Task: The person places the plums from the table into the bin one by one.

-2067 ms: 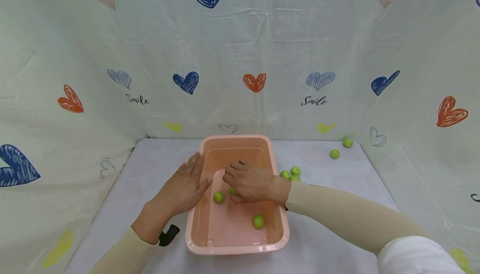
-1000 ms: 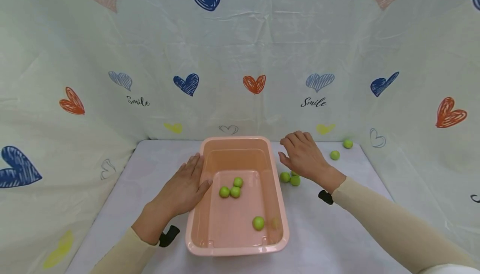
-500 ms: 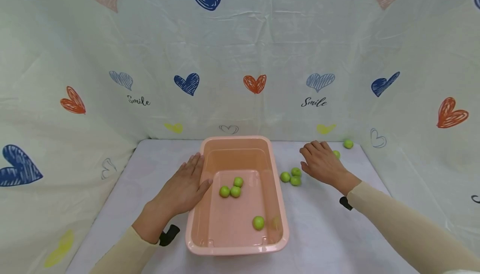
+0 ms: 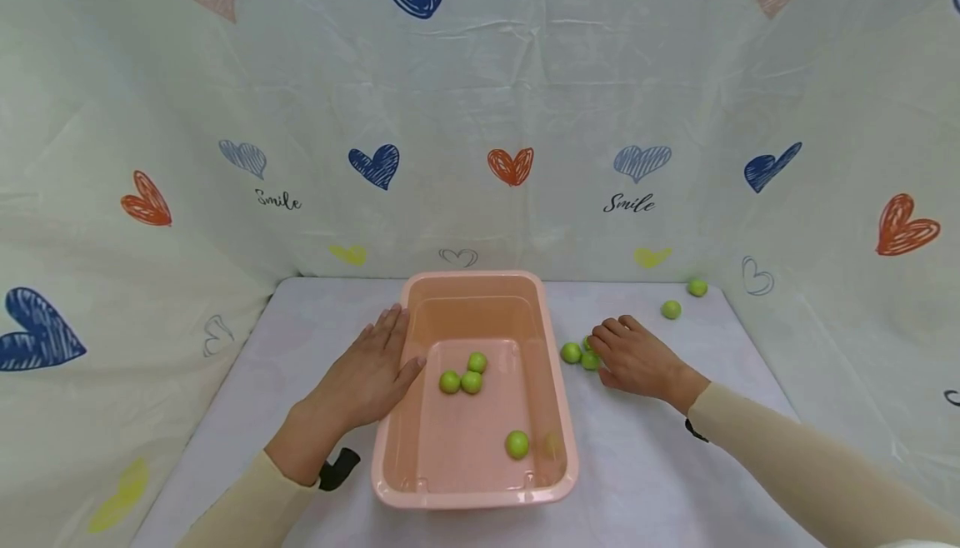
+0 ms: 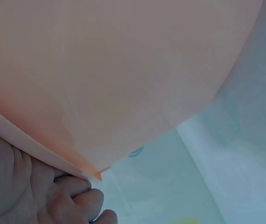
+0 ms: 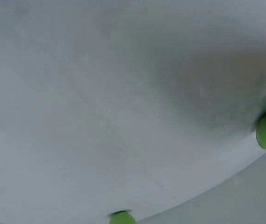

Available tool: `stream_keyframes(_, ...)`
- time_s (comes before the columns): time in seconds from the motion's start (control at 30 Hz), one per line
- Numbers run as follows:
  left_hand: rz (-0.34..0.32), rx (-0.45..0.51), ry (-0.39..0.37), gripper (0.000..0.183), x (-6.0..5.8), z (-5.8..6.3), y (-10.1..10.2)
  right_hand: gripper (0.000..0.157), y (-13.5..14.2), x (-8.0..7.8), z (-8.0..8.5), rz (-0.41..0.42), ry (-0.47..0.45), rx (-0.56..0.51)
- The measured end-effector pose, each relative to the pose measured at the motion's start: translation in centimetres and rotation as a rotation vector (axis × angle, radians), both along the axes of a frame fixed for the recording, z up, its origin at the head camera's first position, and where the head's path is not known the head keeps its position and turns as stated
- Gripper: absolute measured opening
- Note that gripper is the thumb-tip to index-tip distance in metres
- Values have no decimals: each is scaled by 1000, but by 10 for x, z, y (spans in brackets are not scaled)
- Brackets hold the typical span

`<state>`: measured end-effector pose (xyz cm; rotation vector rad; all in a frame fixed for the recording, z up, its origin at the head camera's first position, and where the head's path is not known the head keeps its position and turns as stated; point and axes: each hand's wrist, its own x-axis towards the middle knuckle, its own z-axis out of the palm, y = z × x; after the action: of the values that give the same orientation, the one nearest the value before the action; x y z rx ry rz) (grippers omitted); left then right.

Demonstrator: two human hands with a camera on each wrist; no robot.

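Kept left hand [image 4: 362, 386] as before at the left edge of the pink tub [image 4: 474, 501], with fingers straight and close together along the outer side, and with thumb over the rim. Left unchanged inside the tub a green trio [image 4: 450, 381], close together left of the middle, and a lone fruit [image 4: 517, 445] toward the near right corner. On the white tabletop [image 4: 315, 323], just outside the tub's right edge, counted a left fruit [image 4: 571, 353], a front fruit [image 4: 590, 361] and, mostly covered by fingers, a back fruit [image 4: 588, 342]. Brought right hand [image 4: 639, 358] during the last half second away from the tabletop's far edge, to the right side of this group; meant, by judgement, a reach arrived there, with nothing new in the tub. Bent the fingers over the back fruit, with the front fruit just beside the thumb and the left fruit slightly farther; could not tell whether pinching or only touching, for lack of visible fingertips. Farther right, toward the tabletop's far right corner, saw untouched a nearer fruit [image 4: 671, 309] and a corner fruit [image 4: 697, 287], apart from each other.
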<state>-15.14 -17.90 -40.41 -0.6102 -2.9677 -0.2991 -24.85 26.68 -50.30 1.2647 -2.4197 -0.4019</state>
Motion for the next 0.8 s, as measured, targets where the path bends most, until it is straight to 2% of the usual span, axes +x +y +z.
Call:
stream_keyframes(0.17, 5, 4, -11, 73, 1, 0, 0, 32, -1, 2, -11, -9, -17, 25)
stream_keyframes(0.4, 21, 10, -28, 74, 1, -1, 1, 31, -3, 3, -18, -5, 4, 75)
stream_keyframes(0.53, 23, 10, -30, 74, 1, -1, 1, 22, -4, 4, -21, -4, 5, 78)
stream_keyframes(0.67, 21, 11, -31, 74, 1, 0, 1, 22, -3, 4, -20, 8, 32, 56)
stream_keyframes(0.8, 19, 18, -36, 74, 2, 1, 1, 27, 0, 4, -17, 3, 94, -37)
